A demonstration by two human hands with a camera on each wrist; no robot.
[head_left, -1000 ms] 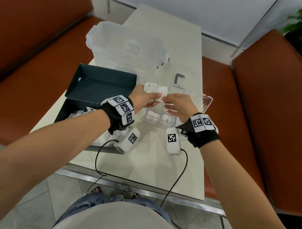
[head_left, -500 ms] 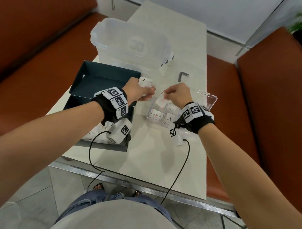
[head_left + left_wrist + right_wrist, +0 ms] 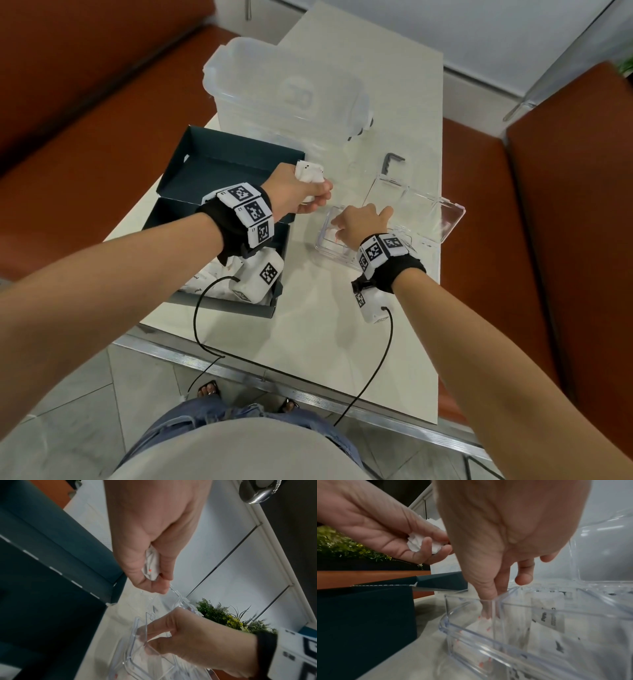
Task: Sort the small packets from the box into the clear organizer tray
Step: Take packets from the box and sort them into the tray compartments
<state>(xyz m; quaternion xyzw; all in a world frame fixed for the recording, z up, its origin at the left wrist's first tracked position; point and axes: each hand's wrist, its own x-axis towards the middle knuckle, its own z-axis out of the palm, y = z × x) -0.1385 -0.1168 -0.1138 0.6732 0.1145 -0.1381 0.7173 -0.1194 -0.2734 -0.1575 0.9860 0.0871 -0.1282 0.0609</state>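
Table [image 3: 329, 308] carries everything, ordered here from largest to smallest. Frosted storage bin [image 3: 287, 92] stands at twelve o'clock. Dark teal box [image 3: 219, 164], lid thrown back, sits at nine o'clock of the tray, with white packets visible in its near end under your left wrist. Clear organizer tray [image 3: 323, 251] lies at centre, its hinged lid [image 3: 428, 212] open toward two o'clock; a small dark hex key [image 3: 390, 161] lies beyond it at one o'clock.

Your left hand [image 3: 298, 195] hovers between box and tray, fingers curled tight round a bunch of white packets [image 3: 308, 174]. Your right hand [image 3: 359, 222] reaches down into the tray's left compartment, thumb and forefinger together on a red-marked packet [image 3: 485, 623] that touches the compartment floor; the other fingers are spread clear of the wall. A black-printed packet [image 3: 547, 612] already stands in the neighbouring compartment, across the divider.

Step in hand, by judgement: seating one packet of the red-marked kind. Next move likely calls for you to let go, lift straight up past the divider, then draw one packet from the left hand's bunch and match its print to a compartment.
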